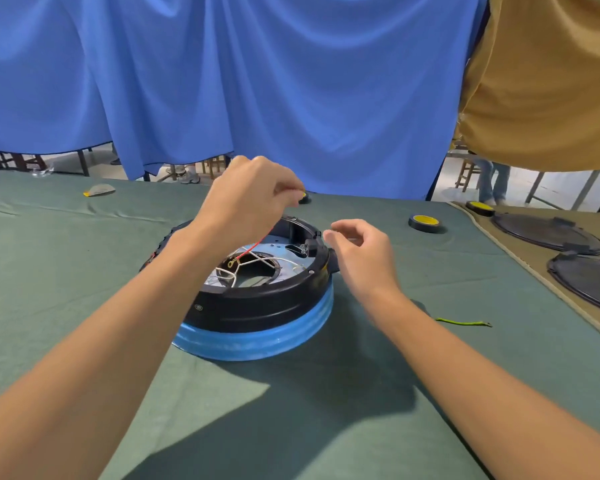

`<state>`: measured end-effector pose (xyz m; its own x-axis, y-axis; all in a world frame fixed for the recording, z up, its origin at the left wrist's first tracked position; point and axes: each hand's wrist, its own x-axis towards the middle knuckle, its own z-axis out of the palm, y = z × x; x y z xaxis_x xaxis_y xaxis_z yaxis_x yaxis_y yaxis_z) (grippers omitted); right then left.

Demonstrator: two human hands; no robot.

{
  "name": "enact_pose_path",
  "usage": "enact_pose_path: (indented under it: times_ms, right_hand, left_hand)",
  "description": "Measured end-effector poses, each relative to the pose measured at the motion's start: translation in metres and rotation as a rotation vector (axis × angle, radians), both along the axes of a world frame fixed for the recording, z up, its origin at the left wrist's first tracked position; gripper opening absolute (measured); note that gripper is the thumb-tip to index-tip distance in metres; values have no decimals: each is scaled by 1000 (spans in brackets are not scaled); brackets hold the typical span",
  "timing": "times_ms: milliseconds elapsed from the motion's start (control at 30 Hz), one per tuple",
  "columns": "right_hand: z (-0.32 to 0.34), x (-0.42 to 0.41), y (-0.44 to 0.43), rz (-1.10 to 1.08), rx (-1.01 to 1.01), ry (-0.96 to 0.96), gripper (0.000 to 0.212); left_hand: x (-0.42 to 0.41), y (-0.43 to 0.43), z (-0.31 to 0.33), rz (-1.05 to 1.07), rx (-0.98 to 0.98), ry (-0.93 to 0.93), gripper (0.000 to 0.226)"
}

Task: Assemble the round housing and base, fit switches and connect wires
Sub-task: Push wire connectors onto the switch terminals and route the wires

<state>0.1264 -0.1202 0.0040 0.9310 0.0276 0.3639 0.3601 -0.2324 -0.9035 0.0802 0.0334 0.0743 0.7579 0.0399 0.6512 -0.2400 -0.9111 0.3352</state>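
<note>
The green-clothed worktop (pixel 84 271) carries the black round housing (pixel 257 306) at its middle, seated on a blue-wrapped base (pixel 257 342). Above the housing's far rim, the left hand (pixel 253 199) pinches a red wire (pixel 257 245) that runs down into the housing among white wires (pixel 257 259). The right hand (pixel 357 251) hovers at the housing's right rim, fingers (pixel 329 235) loosely curled; whether they hold anything I cannot tell. A tape roll (pixel 425 223) lies right of the housing, and a green wire (pixel 463 322) lies nearer.
</note>
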Motion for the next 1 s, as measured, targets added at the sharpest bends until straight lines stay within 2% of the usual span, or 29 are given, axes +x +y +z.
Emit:
enact_pose_path:
  times_ms: [167, 367, 567, 1000]
  right_hand:
    - [-12, 11, 16, -63, -37, 15, 19]
    - [-22, 14, 13, -3, 28, 4, 20]
    - [-24, 12, 14, -13, 11, -35, 19]
    - [-25, 11, 16, -18, 7, -68, 17]
  left_hand:
    - [17, 11, -9, -53, 44, 261, 6]
    - [28, 17, -18, -103, 68, 439, 10]
    - [29, 17, -21, -129, 108, 491, 12]
    - [25, 9, -31, -141, 121, 485, 8]
